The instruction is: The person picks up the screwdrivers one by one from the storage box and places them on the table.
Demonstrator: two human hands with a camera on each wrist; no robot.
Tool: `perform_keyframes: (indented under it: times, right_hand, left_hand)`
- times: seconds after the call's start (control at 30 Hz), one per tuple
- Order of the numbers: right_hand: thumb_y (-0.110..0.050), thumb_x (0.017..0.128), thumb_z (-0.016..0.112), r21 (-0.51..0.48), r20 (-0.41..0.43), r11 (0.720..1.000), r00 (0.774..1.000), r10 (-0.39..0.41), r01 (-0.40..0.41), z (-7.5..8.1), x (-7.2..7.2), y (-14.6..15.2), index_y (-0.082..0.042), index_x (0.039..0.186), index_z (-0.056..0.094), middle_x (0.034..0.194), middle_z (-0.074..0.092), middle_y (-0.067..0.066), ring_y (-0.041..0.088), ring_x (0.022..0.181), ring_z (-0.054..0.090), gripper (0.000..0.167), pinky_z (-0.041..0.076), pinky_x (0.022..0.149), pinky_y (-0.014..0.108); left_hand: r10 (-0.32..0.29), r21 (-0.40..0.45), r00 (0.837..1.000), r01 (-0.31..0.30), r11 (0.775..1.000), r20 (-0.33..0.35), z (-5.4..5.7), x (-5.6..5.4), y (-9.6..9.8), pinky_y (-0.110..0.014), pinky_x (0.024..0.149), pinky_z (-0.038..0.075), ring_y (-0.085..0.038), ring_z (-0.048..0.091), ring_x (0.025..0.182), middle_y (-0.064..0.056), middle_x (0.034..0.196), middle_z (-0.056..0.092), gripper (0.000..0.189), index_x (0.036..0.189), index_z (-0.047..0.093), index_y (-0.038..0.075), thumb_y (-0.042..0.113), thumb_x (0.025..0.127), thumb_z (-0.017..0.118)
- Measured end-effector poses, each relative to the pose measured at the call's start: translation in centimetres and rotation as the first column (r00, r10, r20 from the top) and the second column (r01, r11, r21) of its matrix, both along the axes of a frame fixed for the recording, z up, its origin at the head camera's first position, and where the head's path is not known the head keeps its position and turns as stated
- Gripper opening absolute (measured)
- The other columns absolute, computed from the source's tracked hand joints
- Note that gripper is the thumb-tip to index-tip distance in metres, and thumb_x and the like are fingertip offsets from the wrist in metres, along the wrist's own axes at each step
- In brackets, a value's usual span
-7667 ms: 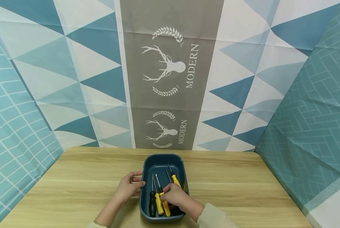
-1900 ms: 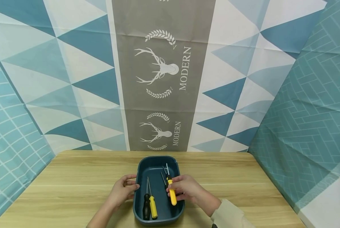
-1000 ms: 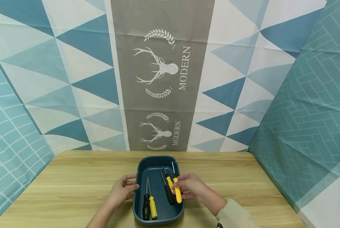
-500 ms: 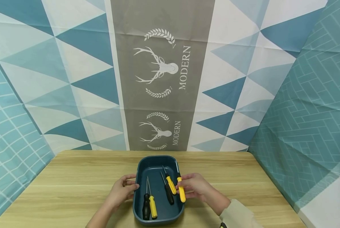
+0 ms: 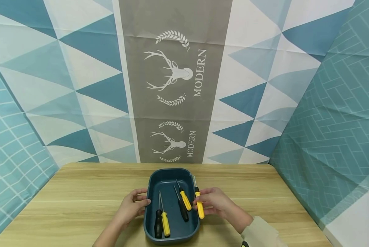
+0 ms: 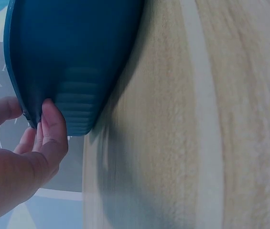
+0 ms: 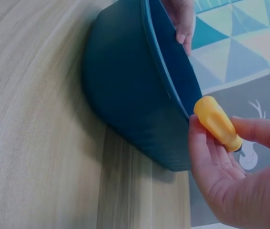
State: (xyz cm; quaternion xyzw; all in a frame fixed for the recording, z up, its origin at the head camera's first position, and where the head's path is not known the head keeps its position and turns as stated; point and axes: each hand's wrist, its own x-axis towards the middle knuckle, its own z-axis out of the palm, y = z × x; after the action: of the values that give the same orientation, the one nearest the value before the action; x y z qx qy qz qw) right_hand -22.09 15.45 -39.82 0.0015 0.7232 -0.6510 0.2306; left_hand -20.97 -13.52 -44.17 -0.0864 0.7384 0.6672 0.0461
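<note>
A dark blue rectangular bin (image 5: pixel 172 172) sits on the table, with several screwdrivers inside. At its left side lie a black-handled screwdriver (image 5: pixel 158 223) and a yellow-handled one (image 5: pixel 165 224), side by side. Toward its right lie another black-handled screwdriver (image 5: pixel 183 210) and a shorter yellow-handled one (image 5: pixel 185 200). My right hand (image 5: pixel 214 201) pinches a yellow screwdriver (image 5: pixel 199 206) by its handle, over the bin's right rim; the right wrist view shows thumb and fingers around the handle (image 7: pixel 216 121). With my left hand (image 5: pixel 134 207) I grip the bin's left rim, thumb and fingers on either side of the wall.
The wooden table (image 5: pixel 252 212) stretches to both sides of the bin. Behind it hangs a patterned cloth backdrop (image 5: pixel 175 103), and tile-print cloths (image 5: pixel 335 137) stand at both sides.
My right hand has lifted the yellow screwdriver from inside the bin and carried it right, to its right rim. The black and short yellow screwdrivers show more fully. The left hand stays at the rim.
</note>
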Motion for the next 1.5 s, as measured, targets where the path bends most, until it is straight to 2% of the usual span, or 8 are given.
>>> perform_keyframes:
  times: [0.17,0.4,0.87,1.5]
  right_hand:
    - [-0.009,0.085,0.061,0.009,-0.002,1.000,1.000,-0.005,0.005,0.0,0.0,0.4,0.014,0.127,0.035,0.093,0.070,0.012,0.024,0.085,0.070,0.054,0.057,0.075,0.043]
    - [-0.011,0.086,0.062,0.018,-0.005,1.000,1.000,-0.021,0.021,-0.4,-0.2,0.9,0.014,0.127,0.035,0.096,0.071,0.012,0.017,0.079,0.069,0.055,0.057,0.072,0.040]
    - [-0.011,0.086,0.062,0.006,0.008,1.000,1.000,-0.023,0.023,-0.9,-0.1,1.4,0.016,0.128,0.032,0.093,0.071,0.010,0.019,0.080,0.069,0.059,0.057,0.074,0.041]
    - [-0.010,0.085,0.062,0.027,0.035,0.998,0.998,-0.055,0.054,-2.4,-0.2,2.1,0.013,0.123,0.039,0.088,0.071,0.008,0.016,0.076,0.068,0.050,0.057,0.069,0.036]
  left_hand:
    - [-0.005,-0.003,1.000,0.005,1.000,0.002,0.1,0.0,0.0,-0.038,0.068,0.057,-0.021,0.061,0.082,-0.018,0.105,0.055,0.043,0.127,0.049,-0.002,0.002,0.085,0.060]
    - [-0.007,-0.023,1.000,0.007,1.000,0.000,0.1,0.0,-0.1,-0.038,0.069,0.057,-0.019,0.061,0.081,-0.019,0.106,0.055,0.044,0.127,0.048,-0.002,0.003,0.085,0.061]
    - [-0.011,-0.015,1.000,0.011,1.000,0.001,0.0,0.0,-0.1,-0.038,0.069,0.057,-0.020,0.062,0.082,-0.018,0.106,0.055,0.045,0.128,0.048,-0.002,0.003,0.085,0.062]
    - [-0.011,-0.022,1.000,0.011,1.000,0.004,0.1,-0.1,-0.1,-0.039,0.070,0.057,-0.020,0.061,0.083,-0.019,0.107,0.055,0.044,0.128,0.047,-0.002,0.004,0.087,0.060]
